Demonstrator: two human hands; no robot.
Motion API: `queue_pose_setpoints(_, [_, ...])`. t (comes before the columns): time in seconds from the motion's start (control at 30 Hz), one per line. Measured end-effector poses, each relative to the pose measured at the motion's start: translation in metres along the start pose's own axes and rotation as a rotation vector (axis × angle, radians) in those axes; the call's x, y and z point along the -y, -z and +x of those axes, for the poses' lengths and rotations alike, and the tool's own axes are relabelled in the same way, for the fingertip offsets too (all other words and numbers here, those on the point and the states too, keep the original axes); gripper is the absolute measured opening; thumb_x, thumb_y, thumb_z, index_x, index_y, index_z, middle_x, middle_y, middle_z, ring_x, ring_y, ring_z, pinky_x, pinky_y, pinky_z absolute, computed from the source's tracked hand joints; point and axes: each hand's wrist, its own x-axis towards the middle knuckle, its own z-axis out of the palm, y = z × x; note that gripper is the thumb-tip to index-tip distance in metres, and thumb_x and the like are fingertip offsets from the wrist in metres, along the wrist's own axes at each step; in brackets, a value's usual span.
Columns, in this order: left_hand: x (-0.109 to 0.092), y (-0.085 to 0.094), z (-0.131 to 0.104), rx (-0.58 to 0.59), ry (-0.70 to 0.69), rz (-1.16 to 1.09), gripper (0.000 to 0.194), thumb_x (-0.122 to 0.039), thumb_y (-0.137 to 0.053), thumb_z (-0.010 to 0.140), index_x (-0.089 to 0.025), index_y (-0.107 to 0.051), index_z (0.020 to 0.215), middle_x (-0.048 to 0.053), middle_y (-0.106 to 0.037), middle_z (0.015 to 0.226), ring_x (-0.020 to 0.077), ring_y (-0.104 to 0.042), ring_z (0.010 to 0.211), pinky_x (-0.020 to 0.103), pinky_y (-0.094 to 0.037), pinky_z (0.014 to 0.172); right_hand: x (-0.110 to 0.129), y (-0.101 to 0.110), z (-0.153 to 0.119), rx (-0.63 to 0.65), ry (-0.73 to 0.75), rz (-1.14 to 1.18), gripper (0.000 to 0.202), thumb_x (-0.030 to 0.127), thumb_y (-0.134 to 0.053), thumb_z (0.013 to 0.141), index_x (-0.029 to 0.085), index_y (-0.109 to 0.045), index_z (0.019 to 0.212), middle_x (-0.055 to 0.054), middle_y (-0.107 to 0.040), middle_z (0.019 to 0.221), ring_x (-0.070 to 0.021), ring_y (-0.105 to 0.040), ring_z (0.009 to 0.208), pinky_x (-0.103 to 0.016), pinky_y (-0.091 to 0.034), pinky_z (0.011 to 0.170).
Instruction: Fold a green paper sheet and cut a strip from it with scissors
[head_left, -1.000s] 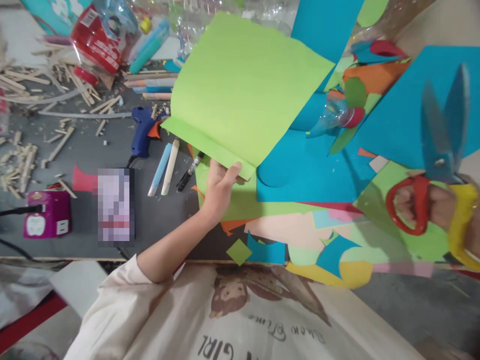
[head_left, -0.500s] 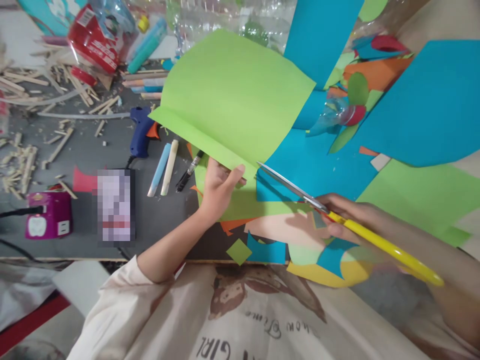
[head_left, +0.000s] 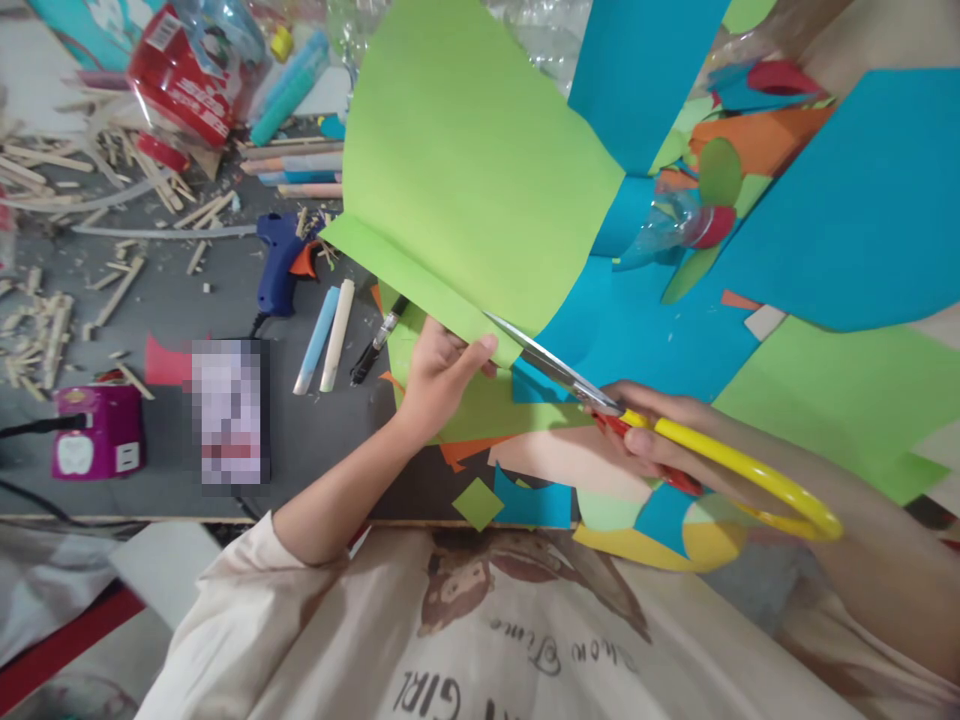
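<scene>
The grey table (head_left: pixel 172 300) spreads under everything, buried at 3 o'clock beneath blue paper sheets (head_left: pixel 862 200) and other coloured offcuts. Above its middle, toward 12 o'clock, a large green paper sheet (head_left: pixel 472 170) is held up off the table, curling, with a folded strip along its lower edge. The left hand (head_left: pixel 439 370) has its grip pinched on that lower edge, thumb on top. At 4 o'clock from the sheet, the right hand (head_left: pixel 660 430) has its grip clenched through the handles of yellow-and-red scissors (head_left: pixel 675 440), whose blades point toward 10 o'clock and meet the sheet's lower edge just beside the left thumb. At 9 o'clock from the left hand lie a blue glue gun (head_left: pixel 277 260), two glue sticks (head_left: pixel 328 335) and a pen (head_left: pixel 377 340).
</scene>
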Motion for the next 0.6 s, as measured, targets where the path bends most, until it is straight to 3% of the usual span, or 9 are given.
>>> queue_pose_setpoints(0.27, [0.002, 0.001, 0.0, 0.032, -0.014, 0.005, 0.045, -0.056, -0.077, 0.077, -0.022, -0.051, 0.091, -0.001, -0.062, 0.076, 0.0109, -0.061, 0.053, 0.025, -0.05, 0.047, 0.001, -0.007, 0.001, 0.009, -0.094, 0.183, 0.049, 0.069, -0.057, 0.085, 0.021, -0.055, 0.097, 0.008, -0.037, 0.058, -0.0058, -0.029, 0.048, -0.02, -0.02, 0.04])
queue_pose_setpoints(0.47, [0.007, 0.004, 0.001, 0.06, -0.051, -0.046, 0.047, -0.055, -0.079, 0.077, -0.022, -0.05, 0.094, -0.005, -0.061, 0.074, 0.008, -0.061, 0.051, 0.019, -0.049, 0.045, -0.014, -0.01, 0.01, 0.055, -0.09, 0.277, 0.059, 0.076, -0.061, 0.077, 0.02, -0.054, 0.095, 0.009, -0.038, 0.056, -0.0044, -0.03, 0.041, -0.02, -0.02, 0.034])
queue_pose_setpoints(0.6, [0.007, 0.004, 0.002, 0.051, -0.046, -0.075, 0.049, -0.052, -0.082, 0.075, -0.023, -0.049, 0.097, -0.004, -0.064, 0.082, 0.006, -0.061, 0.051, 0.017, -0.049, 0.045, -0.02, -0.01, 0.012, 0.03, -0.104, 0.29, 0.054, 0.071, -0.065, 0.077, 0.021, -0.054, 0.095, 0.008, -0.04, 0.057, -0.0047, -0.03, 0.042, -0.02, -0.021, 0.035])
